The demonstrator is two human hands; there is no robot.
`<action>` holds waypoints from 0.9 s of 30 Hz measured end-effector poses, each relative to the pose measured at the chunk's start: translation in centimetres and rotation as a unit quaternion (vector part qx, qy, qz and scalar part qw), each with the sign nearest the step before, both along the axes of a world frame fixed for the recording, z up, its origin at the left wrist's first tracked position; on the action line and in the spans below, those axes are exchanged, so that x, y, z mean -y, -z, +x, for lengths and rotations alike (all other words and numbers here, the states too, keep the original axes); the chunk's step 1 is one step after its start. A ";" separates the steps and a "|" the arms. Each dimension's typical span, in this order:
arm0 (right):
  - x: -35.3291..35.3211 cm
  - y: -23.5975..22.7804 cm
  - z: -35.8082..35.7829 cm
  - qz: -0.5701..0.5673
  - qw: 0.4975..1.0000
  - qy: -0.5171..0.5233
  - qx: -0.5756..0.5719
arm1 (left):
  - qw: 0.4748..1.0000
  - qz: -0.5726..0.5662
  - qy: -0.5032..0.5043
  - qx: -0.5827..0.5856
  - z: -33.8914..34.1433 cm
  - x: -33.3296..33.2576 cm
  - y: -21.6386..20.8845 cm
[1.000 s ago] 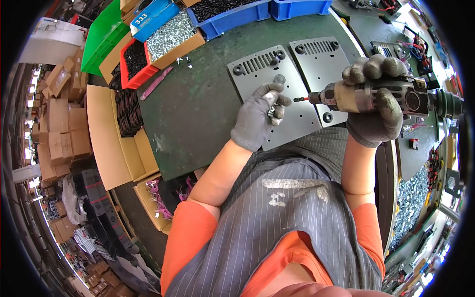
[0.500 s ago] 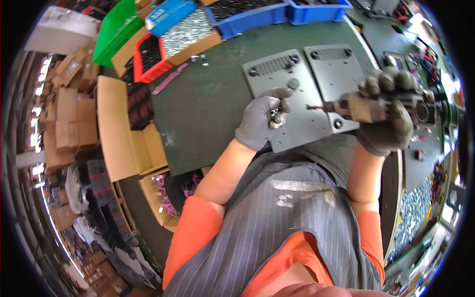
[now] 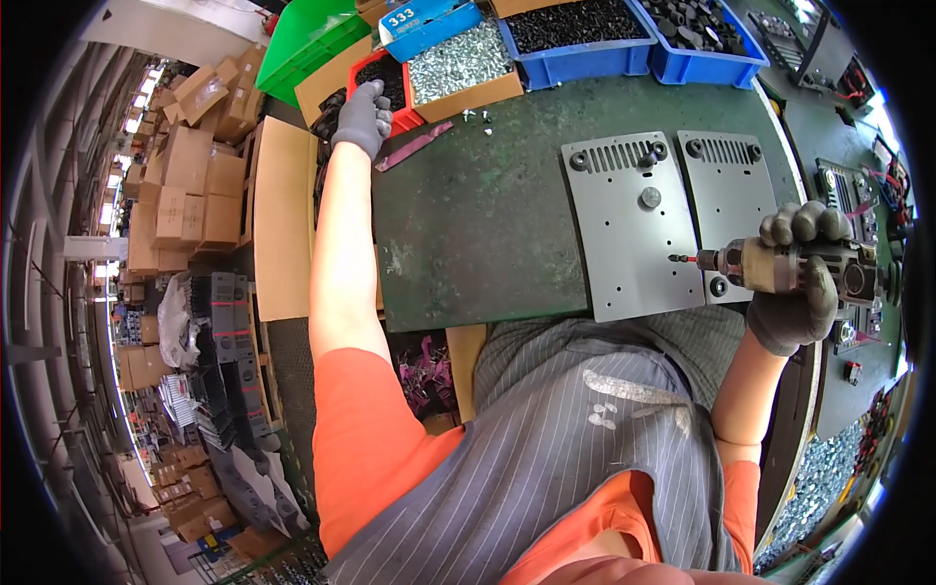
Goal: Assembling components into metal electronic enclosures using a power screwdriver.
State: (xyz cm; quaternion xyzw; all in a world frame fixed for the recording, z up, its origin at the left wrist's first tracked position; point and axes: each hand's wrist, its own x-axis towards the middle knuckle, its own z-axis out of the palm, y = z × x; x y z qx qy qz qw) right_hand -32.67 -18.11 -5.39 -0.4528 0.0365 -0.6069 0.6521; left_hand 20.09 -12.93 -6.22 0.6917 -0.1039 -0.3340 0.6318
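Observation:
My gloved left hand (image 3: 365, 119) reaches far out to the red bin (image 3: 413, 121) of small black parts, over its near left edge. Its fingers are curled; whatever lies in them is hidden. In my gloved right hand (image 3: 801, 283) is a power screwdriver (image 3: 765, 265), held level with its red-collared bit pointing left. The bit tip is over the lower right of a grey slotted metal plate (image 3: 634, 263). On that plate sit black round feet at the top corners, a loose black part and a dark disc (image 3: 650, 198). A second slotted plate (image 3: 721, 180) lies beside it, partly behind the screwdriver.
Silver screws fill a cardboard box (image 3: 473, 96) under a blue carton (image 3: 429, 27). Blue bins (image 3: 585, 66) of black parts line the far edge, with a green crate (image 3: 307, 49) at far left. A purple strip (image 3: 414, 148) and several loose screws lie on the green table (image 3: 468, 234).
My left hand has gone from above the near plate, where it held small shiny pieces, out to the red bin. The view has shifted; the right hand still holds the screwdriver.

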 end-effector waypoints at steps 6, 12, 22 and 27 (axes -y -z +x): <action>0.3 -0.2 0.9 -0.035 0.997 -0.063 0.035 | 0.877 -0.225 0.211 -0.369 -8.7 -1.7 2.5; -0.7 -0.9 1.6 -0.009 0.999 -0.018 0.043 | 0.824 -0.137 0.389 -0.388 -25.8 -4.1 5.2; -1.7 -2.0 1.0 -0.066 0.996 0.052 -0.004 | 0.715 -0.174 0.361 -0.572 -33.0 -5.4 5.9; -1.9 -2.1 0.8 -0.086 0.996 0.033 -0.011 | 0.689 -0.164 0.347 -0.615 -33.3 -6.0 6.3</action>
